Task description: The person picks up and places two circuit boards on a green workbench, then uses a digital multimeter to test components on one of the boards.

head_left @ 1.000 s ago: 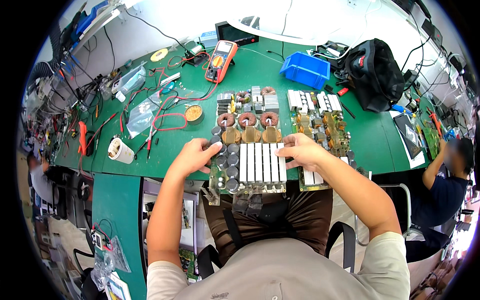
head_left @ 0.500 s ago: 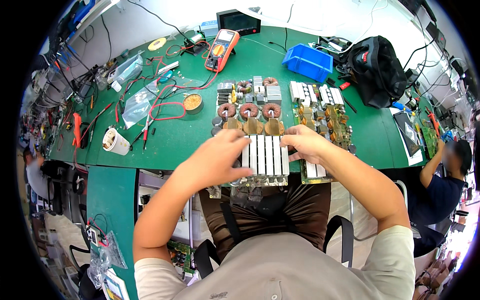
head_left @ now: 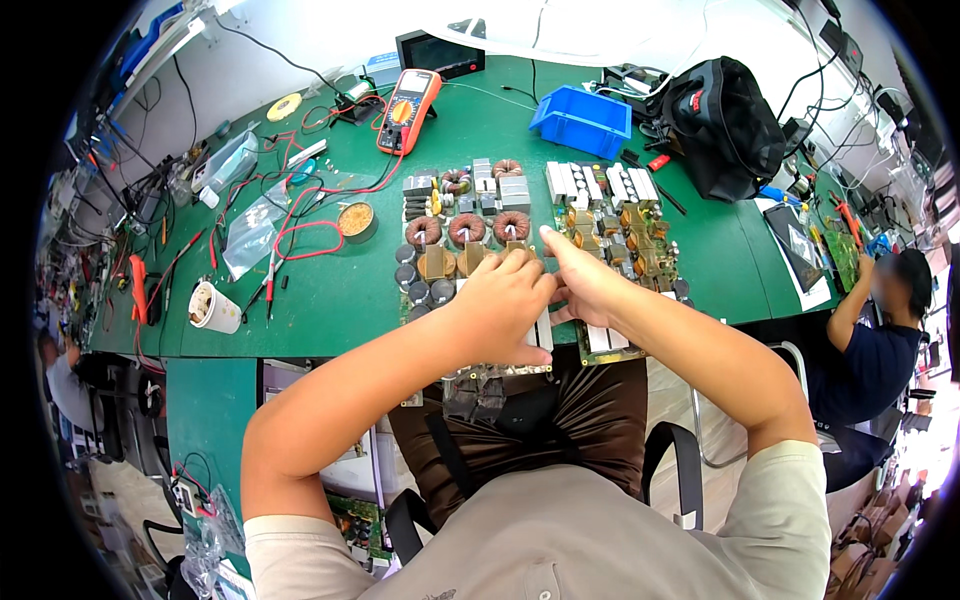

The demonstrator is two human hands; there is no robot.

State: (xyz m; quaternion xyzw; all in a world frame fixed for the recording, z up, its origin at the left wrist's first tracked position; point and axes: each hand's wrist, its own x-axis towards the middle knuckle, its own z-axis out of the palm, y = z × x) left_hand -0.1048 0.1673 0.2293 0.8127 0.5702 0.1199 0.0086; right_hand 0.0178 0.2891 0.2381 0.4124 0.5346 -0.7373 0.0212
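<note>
In front of me a populated circuit board [head_left: 412, 285] lies at the table's front edge, with copper-wound ring coils [head_left: 467, 229], black capacitors and pale metal heat-sink bars [head_left: 544, 328]. My left hand [head_left: 500, 305] lies across the bars and hides most of them, its thumb apart from its fingers. Beside the board's right edge is my right hand [head_left: 580, 278], thumb stretched forward and fingers bent toward the bars. Both hands look open; some fingertips are hidden. A second, similar board [head_left: 650, 240] lies to the right, partly under my right hand.
An orange multimeter [head_left: 408, 110] with red and black leads stands behind the boards. Leftward are a round tin [head_left: 356, 222] and a white cup [head_left: 215, 307]. A blue bin [head_left: 582, 122] and a black bag [head_left: 727, 130] are at the back right. Another person [head_left: 868, 345] sits at the right.
My left hand has moved from the left side of the heat-sink bars to across them, close to my right hand. The right thumb now stretches forward. The whole view has shifted slightly.
</note>
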